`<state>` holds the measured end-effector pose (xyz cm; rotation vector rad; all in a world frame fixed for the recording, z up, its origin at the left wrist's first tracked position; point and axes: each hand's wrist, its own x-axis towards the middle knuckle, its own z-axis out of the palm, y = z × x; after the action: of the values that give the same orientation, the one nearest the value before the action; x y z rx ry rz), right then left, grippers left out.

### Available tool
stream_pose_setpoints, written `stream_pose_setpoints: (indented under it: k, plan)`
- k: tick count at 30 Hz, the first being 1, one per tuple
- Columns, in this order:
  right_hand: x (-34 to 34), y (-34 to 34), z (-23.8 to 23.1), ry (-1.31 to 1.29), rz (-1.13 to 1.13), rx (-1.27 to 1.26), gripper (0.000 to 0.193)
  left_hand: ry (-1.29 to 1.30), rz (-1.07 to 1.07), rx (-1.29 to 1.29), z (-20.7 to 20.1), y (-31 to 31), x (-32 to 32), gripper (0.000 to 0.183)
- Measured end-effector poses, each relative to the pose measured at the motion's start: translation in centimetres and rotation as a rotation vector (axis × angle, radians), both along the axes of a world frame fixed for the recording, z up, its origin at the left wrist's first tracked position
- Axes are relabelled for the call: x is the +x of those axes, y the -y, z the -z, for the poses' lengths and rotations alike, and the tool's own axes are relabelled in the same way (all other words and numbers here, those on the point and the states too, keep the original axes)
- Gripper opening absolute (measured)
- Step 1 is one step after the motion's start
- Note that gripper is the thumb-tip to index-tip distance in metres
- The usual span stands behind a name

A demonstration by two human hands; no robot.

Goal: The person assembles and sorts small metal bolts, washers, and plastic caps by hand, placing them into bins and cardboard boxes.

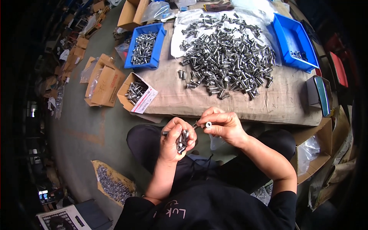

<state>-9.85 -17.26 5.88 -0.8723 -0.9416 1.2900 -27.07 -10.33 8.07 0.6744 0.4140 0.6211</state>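
My left hand (177,140) is curled around several short metal bolts (181,142), their ends poking out between the fingers. Close beside it, my right hand (223,125) pinches a single bolt (208,125) between thumb and fingers; its round end with a dark central hole is turned up. Both hands are above my lap, just in front of the table's near edge. On the cloth-covered table (168,92) lies a large heap of similar bolts (230,57), partly on a white sheet (178,38). Two bolts (182,74) stand apart to its left.
A blue bin (160,46) full of bolts is at the table's left; another blue bin (285,32) at the right holds a few. An open carton (143,101) of bolts sits at the near left corner. Cardboard boxes (105,82) flank the table. Small parts lie on a floor sheet (101,188).
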Motion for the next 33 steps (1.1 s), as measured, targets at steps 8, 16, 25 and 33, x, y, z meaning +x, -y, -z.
stream_pose_setpoints:
  k: [8,16,25,33]
  plan:
    - [1.0,0.0,-0.2,-0.172,-0.063,-0.191,0.019,-0.002,0.030,-0.039,-0.4,0.0,0.1,0.019]
    - [0.4,-0.1,-0.3,0.745,-0.063,0.243,0.028,-0.167,0.178,0.028,-0.1,0.3,0.3,0.019]
    - [-0.2,0.4,1.9,0.368,-0.050,-0.003,0.020,-0.001,0.032,-0.113,-0.2,-0.8,-0.1,0.024]
    - [-0.7,0.2,0.2,-0.007,-0.134,-0.144,0.018,-0.138,-0.095,-0.070,0.0,-0.1,0.1,0.025]
